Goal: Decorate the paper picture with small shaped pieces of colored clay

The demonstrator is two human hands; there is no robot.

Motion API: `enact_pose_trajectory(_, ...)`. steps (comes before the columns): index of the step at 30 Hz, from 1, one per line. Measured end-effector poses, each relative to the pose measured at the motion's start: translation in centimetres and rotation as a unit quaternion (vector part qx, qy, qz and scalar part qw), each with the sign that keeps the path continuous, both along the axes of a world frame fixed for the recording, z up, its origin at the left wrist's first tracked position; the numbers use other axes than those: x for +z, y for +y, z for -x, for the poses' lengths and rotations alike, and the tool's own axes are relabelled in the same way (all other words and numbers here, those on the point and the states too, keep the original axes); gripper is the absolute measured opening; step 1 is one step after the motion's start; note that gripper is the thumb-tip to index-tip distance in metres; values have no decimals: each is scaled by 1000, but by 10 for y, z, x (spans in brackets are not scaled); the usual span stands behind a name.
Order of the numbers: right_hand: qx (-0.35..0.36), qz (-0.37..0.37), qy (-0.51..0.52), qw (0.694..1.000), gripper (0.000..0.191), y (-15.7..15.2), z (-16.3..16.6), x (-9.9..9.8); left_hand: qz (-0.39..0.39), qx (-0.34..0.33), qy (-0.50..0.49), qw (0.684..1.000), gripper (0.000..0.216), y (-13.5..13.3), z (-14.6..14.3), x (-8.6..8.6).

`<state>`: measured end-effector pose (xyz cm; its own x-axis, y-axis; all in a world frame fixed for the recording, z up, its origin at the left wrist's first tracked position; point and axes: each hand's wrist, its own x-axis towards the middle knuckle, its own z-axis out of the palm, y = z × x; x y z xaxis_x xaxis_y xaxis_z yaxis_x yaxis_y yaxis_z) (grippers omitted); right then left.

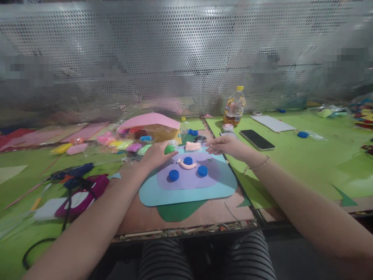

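My left hand (159,154) is closed around a small green packet of modelling clay (169,149) in clear wrap, above the left part of the paper shapes. Over their right edge hovers my right hand (225,147), fingers stretched out and slightly apart, beside a pale pink packet of clay (192,146). Below my hands, a lilac paper oval (186,184) lies on a light blue rounded sheet (186,198). Blue bottle caps (174,175) rest on the oval, and a curved pink clay worm (188,165) with a small white end lies among them.
Left are a magenta glue-gun-like tool (83,195) with a black cable, a blue tool (72,171) and several coloured clay packets (134,147). A phone (257,139), a bottle (234,107) and a white board (272,123) are right. A perforated metal screen (186,58) stands behind.
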<state>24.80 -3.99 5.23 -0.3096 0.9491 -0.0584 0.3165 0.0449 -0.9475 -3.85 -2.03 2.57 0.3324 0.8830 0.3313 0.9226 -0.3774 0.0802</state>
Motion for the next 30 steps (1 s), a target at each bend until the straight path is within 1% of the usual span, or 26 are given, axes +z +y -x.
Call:
enact_pose_trajectory(3, 8, 14, -35, 999, 13, -1, 1, 2, 8, 5, 0, 1000, 48, 1, 0, -1)
enact_pose_trajectory(5, 9, -7, -69, 998, 10, -2, 0, 2, 11, 10, -2, 1000, 49, 1, -1, -2)
enact_pose_trajectory(8, 19, -58, -110, 992, 12, 0, -2, 0, 11, 15, 1, 1000, 49, 1, -1, -2)
enact_pose_trajectory(11, 27, -79, -109, 990, 17, 3, -4, -2, 11, 14, 7, 1000, 49, 1, -1, -1)
enact_pose_trajectory(13, 27, -60, -92, 994, 18, 3, -4, -2, 10, 13, 10, 1000, 49, 1, 0, -1)
enact_pose_trajectory(17, 8, 5, -61, 998, 17, 0, -2, 1, 6, 3, 14, 1000, 48, 1, 0, -1)
enact_pose_trajectory(20, 19, 26, -40, 999, 22, -1, -2, 2, 6, 6, 12, 1000, 49, 1, 0, -1)
enact_pose_trajectory(22, 36, 26, -32, 999, 23, -1, -3, 0, 10, 10, 10, 1000, 49, 0, -1, -1)
enact_pose_trajectory(26, 62, 8, -26, 998, 12, 2, -4, -4, 10, 14, 13, 1000, 50, 0, -1, 0)
enact_pose_trajectory(30, 58, -2, -23, 998, 11, 3, -4, -4, 12, 7, 8, 1000, 52, 0, -1, -1)
